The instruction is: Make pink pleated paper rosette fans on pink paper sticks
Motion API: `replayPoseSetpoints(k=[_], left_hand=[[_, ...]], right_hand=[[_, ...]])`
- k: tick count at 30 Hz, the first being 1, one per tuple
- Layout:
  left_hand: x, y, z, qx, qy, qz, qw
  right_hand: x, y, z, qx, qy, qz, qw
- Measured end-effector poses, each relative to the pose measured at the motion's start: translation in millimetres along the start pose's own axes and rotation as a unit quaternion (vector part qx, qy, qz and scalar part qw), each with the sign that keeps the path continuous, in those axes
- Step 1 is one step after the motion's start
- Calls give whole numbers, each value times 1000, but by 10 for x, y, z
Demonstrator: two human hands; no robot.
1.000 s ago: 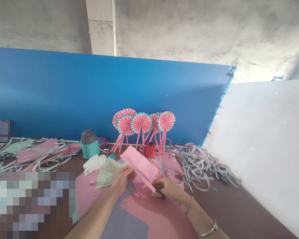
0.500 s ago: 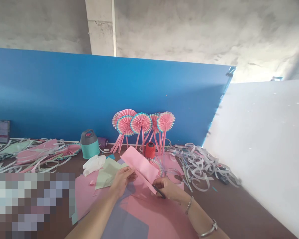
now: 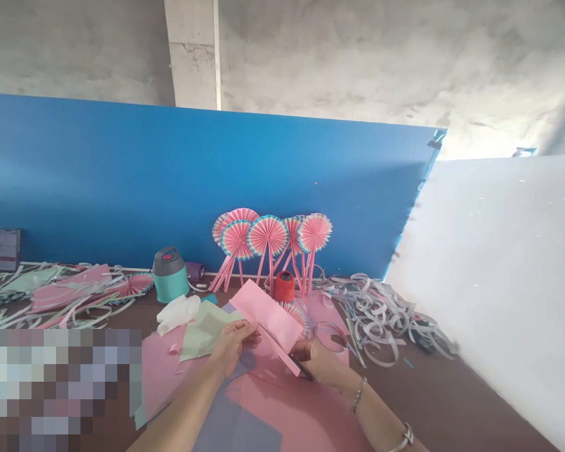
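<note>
A folded pink paper [image 3: 268,315] is held up in front of me, with a narrow pink strip along its lower edge. My left hand [image 3: 236,342] pinches the paper's left side between thumb and fingers. At its lower right, my right hand [image 3: 313,359] is closed on scissors [image 3: 302,366], whose dark part shows beside the strip; the blades are mostly hidden. Beneath both hands lie large pink sheets [image 3: 306,408] and a grey-purple sheet [image 3: 245,424]. A green sheet [image 3: 202,333] is left of my left hand.
Pleated pink paper fans [image 3: 267,235] lean against the blue board [image 3: 122,176]. Before them stands a red spool [image 3: 284,287]. A teal container [image 3: 170,276] is at the left. Curled paper strips [image 3: 376,320] lie on the right, with more strips and a phone [image 3: 9,249] at far left.
The pink paper and both hands have shifted very slightly right and down. The dark scissors part now looks straighter and narrower against the strip. Both hands keep their hold.
</note>
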State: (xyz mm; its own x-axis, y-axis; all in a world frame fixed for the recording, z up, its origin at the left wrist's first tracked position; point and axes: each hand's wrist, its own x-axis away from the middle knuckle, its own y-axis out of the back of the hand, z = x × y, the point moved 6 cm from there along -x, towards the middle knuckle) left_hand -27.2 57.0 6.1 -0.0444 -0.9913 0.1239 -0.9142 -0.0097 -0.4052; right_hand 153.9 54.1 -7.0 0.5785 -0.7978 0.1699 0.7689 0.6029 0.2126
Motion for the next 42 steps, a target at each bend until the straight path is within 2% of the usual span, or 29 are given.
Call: replayPoseSetpoints(k=[12, 24, 29, 36, 42], left_hand=[[-39, 68, -9, 6, -24, -30, 999], [2, 8, -7, -18, -16, -9, 1000], [-3, 7, 0, -17, -18, -10, 1000], [-50, 68, 28, -7, -33, -26, 999], [-25, 21, 52, -20, -19, -7, 1000]], right_hand=[[-9, 61, -55, 23, -27, -24, 999], [-20, 36, -36, 0, 24, -2, 1000], [-33, 58, -64, 9, 23, -6, 1000], [11, 30, 31, 11, 12, -8, 1000], [15, -15, 40, -30, 18, 13, 999]])
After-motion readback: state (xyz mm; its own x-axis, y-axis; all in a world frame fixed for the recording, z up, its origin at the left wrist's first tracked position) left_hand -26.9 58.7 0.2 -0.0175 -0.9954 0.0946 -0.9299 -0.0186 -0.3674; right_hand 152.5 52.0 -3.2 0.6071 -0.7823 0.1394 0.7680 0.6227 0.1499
